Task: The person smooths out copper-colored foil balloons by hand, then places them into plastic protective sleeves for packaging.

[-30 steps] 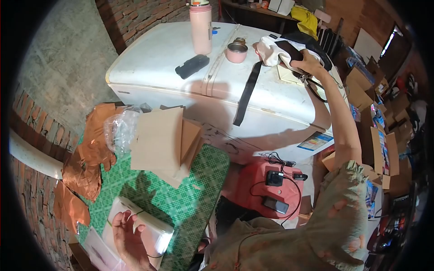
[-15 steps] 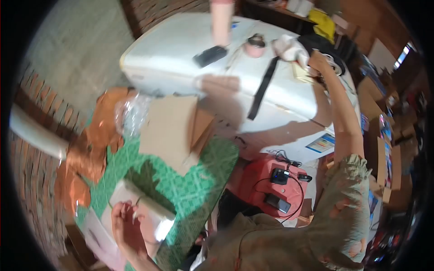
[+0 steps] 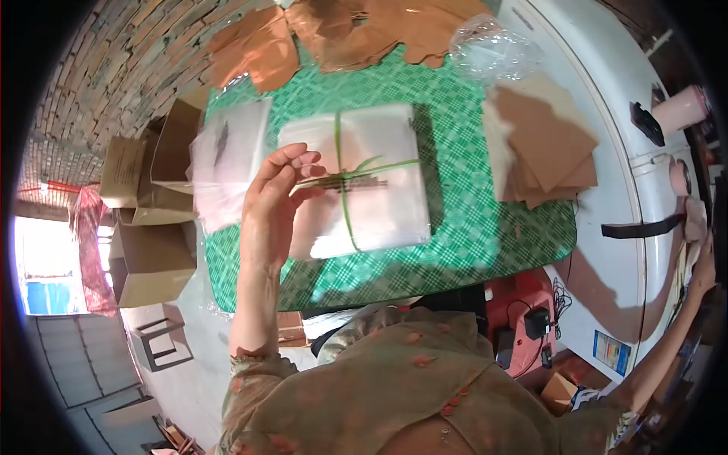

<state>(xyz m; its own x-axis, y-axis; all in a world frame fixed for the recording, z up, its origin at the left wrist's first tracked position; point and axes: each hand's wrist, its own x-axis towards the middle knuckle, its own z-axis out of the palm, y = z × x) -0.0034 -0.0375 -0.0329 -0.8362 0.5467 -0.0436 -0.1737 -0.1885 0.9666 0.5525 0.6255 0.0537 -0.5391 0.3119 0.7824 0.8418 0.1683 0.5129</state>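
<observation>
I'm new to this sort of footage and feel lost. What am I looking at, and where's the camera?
There's no machine: these are a person's bare hands, seen by a camera worn on their head. On the green checked tabletop lies a clear plastic stack crossed by a green tie. In this view, pale plastic sheets lie left of it, brown cardboard pieces right, and orange-brown plastic sheeting beyond. The left hand is over the stack's left side; whether it grips the tie is unclear. The right hand is out by the white appliance, near a pale cloth; its grip can't be made out.
</observation>
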